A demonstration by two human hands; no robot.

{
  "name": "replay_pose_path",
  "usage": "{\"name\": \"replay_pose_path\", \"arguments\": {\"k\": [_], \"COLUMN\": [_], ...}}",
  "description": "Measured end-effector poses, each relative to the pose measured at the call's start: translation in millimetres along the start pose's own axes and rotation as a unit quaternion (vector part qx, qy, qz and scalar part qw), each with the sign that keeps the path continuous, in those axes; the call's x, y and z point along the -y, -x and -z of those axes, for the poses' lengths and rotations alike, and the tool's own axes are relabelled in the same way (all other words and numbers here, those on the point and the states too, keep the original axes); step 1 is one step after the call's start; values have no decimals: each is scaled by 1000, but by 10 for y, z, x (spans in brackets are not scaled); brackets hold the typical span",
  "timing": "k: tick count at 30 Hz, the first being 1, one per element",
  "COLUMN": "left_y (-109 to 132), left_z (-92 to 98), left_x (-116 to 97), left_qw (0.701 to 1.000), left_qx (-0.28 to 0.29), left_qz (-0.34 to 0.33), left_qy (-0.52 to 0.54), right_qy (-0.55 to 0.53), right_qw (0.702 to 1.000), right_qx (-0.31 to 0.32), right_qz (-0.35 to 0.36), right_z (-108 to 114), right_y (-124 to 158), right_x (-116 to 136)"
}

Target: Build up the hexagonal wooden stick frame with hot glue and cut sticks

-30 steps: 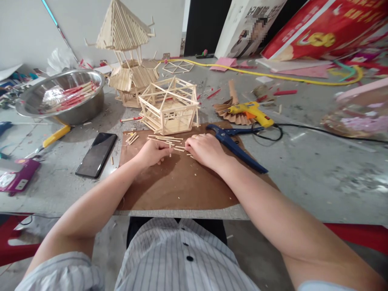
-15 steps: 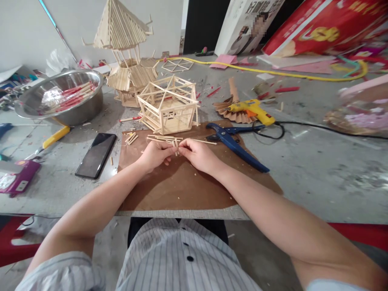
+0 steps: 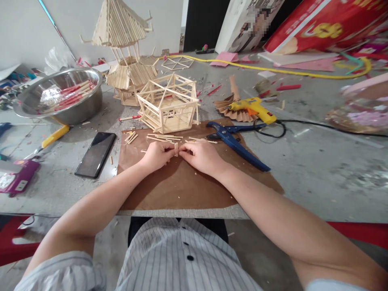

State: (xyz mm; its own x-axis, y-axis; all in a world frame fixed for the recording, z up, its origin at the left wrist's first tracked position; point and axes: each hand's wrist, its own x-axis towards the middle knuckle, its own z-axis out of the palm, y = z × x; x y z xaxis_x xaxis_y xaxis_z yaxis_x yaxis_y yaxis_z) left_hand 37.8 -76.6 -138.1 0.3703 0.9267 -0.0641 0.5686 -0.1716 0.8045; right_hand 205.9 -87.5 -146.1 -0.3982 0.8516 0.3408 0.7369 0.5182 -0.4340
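Over the brown sheet (image 3: 182,186), my left hand (image 3: 156,155) pinches a small piece of short wooden sticks (image 3: 176,148) between thumb and finger. My right hand (image 3: 200,155) is closed at the right side of that piece; whether its fingertips grip anything is too small to tell. Just behind the hands lie loose thin sticks (image 3: 163,138), and a little pile of short sticks (image 3: 131,137) is to the left. Beyond them stands an open hexagonal stick frame (image 3: 169,105).
A stick pagoda (image 3: 121,24) and metal bowl (image 3: 87,105) stand behind left. A black phone (image 3: 95,155) lies left of the sheet. Blue cutters (image 3: 239,147) and a yellow glue gun (image 3: 257,109) with a black cord lie right. A yellow cable (image 3: 273,72) crosses the back.
The fingers of my right hand have shifted slightly at the small stick piece, and more of the sticks behind that hand show. My left hand stays nearly in place.
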Motion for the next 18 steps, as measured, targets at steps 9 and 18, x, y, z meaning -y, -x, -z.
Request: {"name": "replay_pose_path", "arguments": {"k": [9, 18], "left_y": [-22, -45], "left_z": [-5, 12], "left_x": [-10, 28], "left_qw": [990, 990], "left_qx": [-22, -7], "left_qz": [-114, -118], "left_qy": [-82, -78], "right_qy": [-23, -33], "right_qw": [996, 994], "right_qx": [-47, -63], "right_qz": [71, 82], "right_z": [5, -23], "right_y": [-14, -15], "right_x": [-50, -63]}}
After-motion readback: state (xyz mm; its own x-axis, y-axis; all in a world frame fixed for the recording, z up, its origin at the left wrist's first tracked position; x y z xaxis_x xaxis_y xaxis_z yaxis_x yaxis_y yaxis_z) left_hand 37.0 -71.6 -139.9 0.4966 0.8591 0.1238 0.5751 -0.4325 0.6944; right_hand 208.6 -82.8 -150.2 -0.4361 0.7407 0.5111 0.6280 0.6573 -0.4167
